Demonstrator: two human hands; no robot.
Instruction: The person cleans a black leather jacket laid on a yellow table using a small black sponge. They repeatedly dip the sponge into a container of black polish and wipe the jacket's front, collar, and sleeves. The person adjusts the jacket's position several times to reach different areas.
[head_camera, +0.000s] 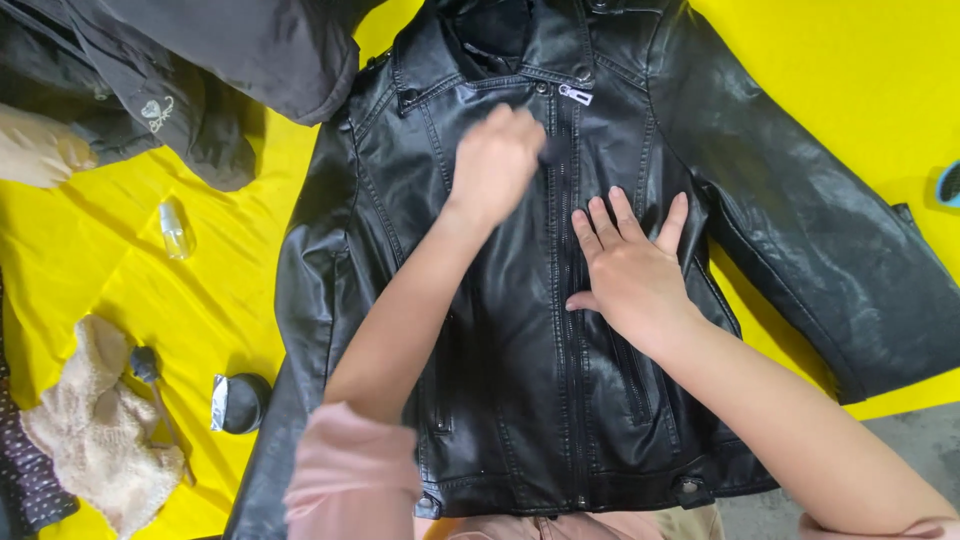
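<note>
Two bare hands work on a black faux-leather jacket spread front-up on a bright yellow sheet, collar away from the wearer and hem nearest. The right hand lies flat, fingers fanned and gripping nothing, pressing the panel just right of the closed centre zipper. The left hand is blurred on the upper chest near the collar; it looks loosely curled against the surface, but whether it pinches anything cannot be told. Judged from this, rubbing the chest goes best with the flat palm pinning the panel taut, so the glossy skin does not ripple under the moving hand, and with strokes kept clear of the zipper teeth and the silver pull. The jacket's surface is shiny, finely creased and seamed, with snap studs at collar and hem tabs. Well to the left lie a small clear bottle, a cream knitted cloth, a round dark tin and dark garments.
</note>
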